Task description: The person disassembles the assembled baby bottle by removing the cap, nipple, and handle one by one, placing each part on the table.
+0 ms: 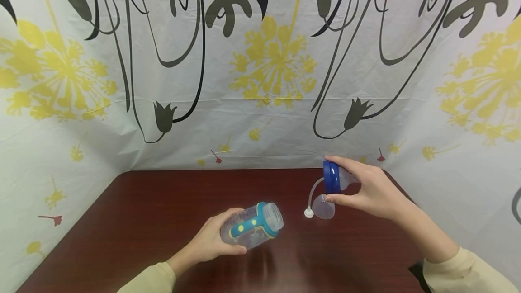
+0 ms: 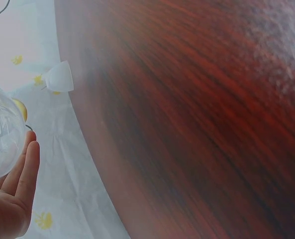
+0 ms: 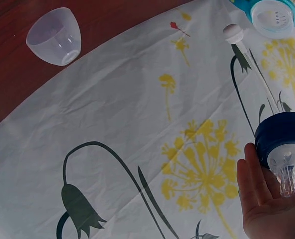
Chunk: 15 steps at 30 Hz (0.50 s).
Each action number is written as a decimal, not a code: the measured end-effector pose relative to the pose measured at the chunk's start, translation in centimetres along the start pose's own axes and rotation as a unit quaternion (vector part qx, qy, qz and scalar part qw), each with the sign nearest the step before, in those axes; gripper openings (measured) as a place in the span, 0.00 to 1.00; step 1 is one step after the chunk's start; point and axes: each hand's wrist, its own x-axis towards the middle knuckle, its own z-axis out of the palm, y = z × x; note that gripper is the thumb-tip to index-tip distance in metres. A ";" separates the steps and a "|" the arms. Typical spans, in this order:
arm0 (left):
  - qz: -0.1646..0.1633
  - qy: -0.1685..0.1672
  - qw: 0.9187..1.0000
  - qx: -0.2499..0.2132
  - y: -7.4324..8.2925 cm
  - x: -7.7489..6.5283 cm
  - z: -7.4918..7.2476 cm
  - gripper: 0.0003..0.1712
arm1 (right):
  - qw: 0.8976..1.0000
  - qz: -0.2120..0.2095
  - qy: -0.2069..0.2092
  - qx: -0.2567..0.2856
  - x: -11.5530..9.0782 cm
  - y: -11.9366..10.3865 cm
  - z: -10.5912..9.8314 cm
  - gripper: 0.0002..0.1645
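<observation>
Fingers (image 3: pixel 246 181) holding blue cap (image 3: pixel 274 130), translucent cup (image 3: pixel 55 37)

I'm standing by a screened-off corner; whether of a home or a studio, I can't tell. Pale cloth (image 1: pixel 220 80) printed with yellow flowers (image 1: pixel 278 63) and grey tulips (image 1: pixel 164 118) hangs behind and along both sides of a dark, glossy wood-grain tabletop (image 1: pixel 171 202); a feeding bottle (image 1: pixel 249 227) held over it lends a homely note.

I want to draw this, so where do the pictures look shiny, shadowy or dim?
Head view: faint dark streaks, shadows or reflections, on the table below the bottle; left wrist view: whitish glare on the table at upper right; right wrist view: dimmer overall, the patterned cloth looking grey.
</observation>
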 end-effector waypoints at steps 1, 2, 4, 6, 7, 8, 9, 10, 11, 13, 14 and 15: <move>0.001 0.000 1.000 0.001 0.0 0.0 0.0 0.39 | 1.000 0.000 0.001 0.001 -0.1 0.0 0.1 0.47; 0.001 0.001 1.000 0.002 0.0 0.0 0.0 0.39 | 1.000 0.000 -0.001 0.000 -0.2 0.1 0.1 0.46; 0.003 0.002 1.000 0.005 0.0 0.0 0.0 0.39 | 1.000 0.000 0.001 0.000 -0.3 0.2 0.2 0.46; 0.002 0.001 1.000 0.003 0.0 0.0 0.0 0.39 | 1.000 -0.002 0.003 0.000 -0.5 0.2 0.4 0.46; 0.001 0.000 1.000 0.002 0.0 0.0 0.0 0.39 | 1.000 -0.003 0.004 0.002 -0.6 0.3 0.4 0.46; 0.001 -0.001 1.000 0.001 -0.1 0.0 0.0 0.39 | 1.000 -0.004 0.004 0.001 -0.6 0.3 0.5 0.46; 0.000 -0.002 1.000 0.000 -0.1 0.0 0.0 0.39 | 1.000 -0.005 0.007 0.001 -0.7 0.3 0.5 0.46; 0.000 -0.002 1.000 -0.001 -0.1 0.0 0.0 0.39 | 1.000 -0.006 0.009 0.001 -0.8 0.4 0.6 0.46; 0.000 -0.003 1.000 -0.002 -0.1 0.0 0.0 0.39 | 1.000 -0.007 0.009 -0.001 -0.8 0.5 0.7 0.46; 0.000 -0.004 1.000 -0.004 -0.1 0.0 0.0 0.39 | 1.000 -0.008 0.010 -0.002 -1.0 0.6 0.8 0.46; 0.000 -0.003 1.000 -0.004 -0.1 0.1 0.1 0.39 | 1.000 -0.008 0.010 -0.001 -1.0 0.6 0.8 0.46; -0.001 -0.002 1.000 -0.004 -0.1 0.1 0.1 0.39 | 1.000 -0.008 0.009 -0.001 -1.1 0.7 0.9 0.46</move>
